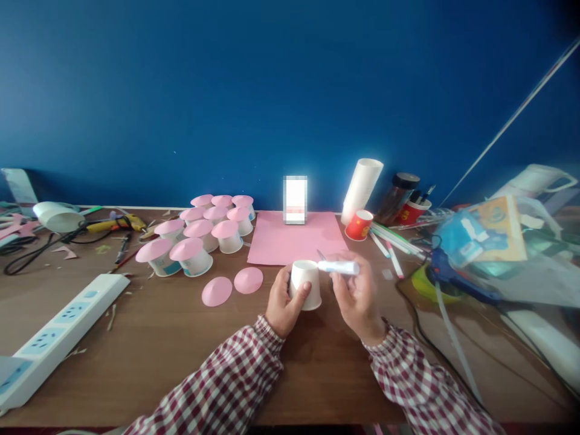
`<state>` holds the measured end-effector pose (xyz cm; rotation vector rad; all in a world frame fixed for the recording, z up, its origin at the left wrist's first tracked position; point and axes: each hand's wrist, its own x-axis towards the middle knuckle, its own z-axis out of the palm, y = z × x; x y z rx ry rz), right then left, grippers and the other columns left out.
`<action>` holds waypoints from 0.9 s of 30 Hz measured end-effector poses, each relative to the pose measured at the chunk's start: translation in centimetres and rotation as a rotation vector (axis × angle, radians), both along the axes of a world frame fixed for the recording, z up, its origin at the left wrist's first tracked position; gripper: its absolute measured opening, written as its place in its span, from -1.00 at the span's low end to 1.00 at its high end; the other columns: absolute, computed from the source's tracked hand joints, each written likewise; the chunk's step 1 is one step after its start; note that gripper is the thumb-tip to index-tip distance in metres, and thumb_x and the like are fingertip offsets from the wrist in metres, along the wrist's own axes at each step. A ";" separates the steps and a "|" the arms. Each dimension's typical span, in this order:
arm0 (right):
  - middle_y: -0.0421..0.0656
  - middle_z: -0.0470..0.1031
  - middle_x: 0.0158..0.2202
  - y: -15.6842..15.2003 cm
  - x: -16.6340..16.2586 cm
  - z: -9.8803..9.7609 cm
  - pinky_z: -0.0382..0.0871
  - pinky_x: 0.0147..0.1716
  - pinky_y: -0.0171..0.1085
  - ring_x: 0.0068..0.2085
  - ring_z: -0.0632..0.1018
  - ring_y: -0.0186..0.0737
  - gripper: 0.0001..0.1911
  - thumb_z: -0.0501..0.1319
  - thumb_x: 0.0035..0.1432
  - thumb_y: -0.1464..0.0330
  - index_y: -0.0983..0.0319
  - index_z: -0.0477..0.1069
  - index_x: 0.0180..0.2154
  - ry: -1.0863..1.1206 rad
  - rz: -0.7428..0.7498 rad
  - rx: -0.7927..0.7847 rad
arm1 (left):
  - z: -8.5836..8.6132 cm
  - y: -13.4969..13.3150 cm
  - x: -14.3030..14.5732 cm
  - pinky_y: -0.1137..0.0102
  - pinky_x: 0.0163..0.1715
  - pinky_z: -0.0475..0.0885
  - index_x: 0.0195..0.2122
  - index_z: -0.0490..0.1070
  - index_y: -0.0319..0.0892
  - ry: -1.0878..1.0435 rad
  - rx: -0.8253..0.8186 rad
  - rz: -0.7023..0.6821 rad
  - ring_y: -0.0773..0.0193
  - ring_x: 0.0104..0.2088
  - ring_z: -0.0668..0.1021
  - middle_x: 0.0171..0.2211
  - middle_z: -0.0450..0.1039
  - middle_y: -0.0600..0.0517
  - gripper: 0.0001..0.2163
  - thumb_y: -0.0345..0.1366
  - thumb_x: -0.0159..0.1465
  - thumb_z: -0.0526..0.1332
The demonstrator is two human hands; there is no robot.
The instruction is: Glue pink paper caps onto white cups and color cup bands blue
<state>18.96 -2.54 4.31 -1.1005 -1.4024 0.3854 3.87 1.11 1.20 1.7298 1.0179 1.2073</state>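
My left hand wraps around a white paper cup turned upside down, thumb across its front. In my right hand is a thick white marker, partly blurred, lying level with its end close to the cup's upper right edge. I cannot tell whether the end touches the cup. Left of the cup, two pink paper cones lie on the table. Beyond them stand several upturned paper cups with pink cone tops, some with blue patches on their sides.
Pink sheet holds a bright blurred-out rectangle. A white cup stack, red paper cup and loose markers sit right. A power strip and yellow glue gun lie left; cables and blue-handled scissors far right.
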 end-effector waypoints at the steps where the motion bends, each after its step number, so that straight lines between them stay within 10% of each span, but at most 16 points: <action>1: -0.02 0.33 -0.04 0.0 0.0 0.0 0.38 -0.03 -0.08 -0.02 0.43 -0.15 -0.62 0.09 0.18 0.43 0.19 0.12 0.04 -0.022 0.006 -0.001 | 0.0 0.0 0.0 0.28 -0.10 0.32 -0.01 0.26 -0.21 -0.001 0.003 -0.003 0.18 -0.13 0.44 -0.12 0.39 -0.09 -0.64 -0.18 0.20 0.14; 11: -0.05 0.37 -0.12 -0.3 0.4 0.7 0.31 -0.01 -0.06 -0.05 0.41 -0.13 -0.64 0.09 0.13 0.49 0.21 0.18 -0.01 -0.339 0.007 0.099 | -0.1 0.2 -0.1 0.27 -0.04 0.29 0.01 0.27 -0.20 -0.019 0.024 -0.028 0.16 -0.08 0.42 -0.08 0.38 -0.09 -0.64 -0.19 0.21 0.13; 27: -0.03 0.35 -0.12 -0.1 0.2 0.0 0.39 -0.09 -0.08 -0.05 0.44 -0.14 -0.65 0.08 0.17 0.40 0.18 0.08 0.00 0.053 0.072 -0.021 | 0.2 0.1 0.0 0.28 -0.03 0.28 0.02 0.26 -0.20 -0.022 0.038 -0.056 0.17 -0.06 0.42 -0.07 0.37 -0.09 -0.65 -0.22 0.22 0.11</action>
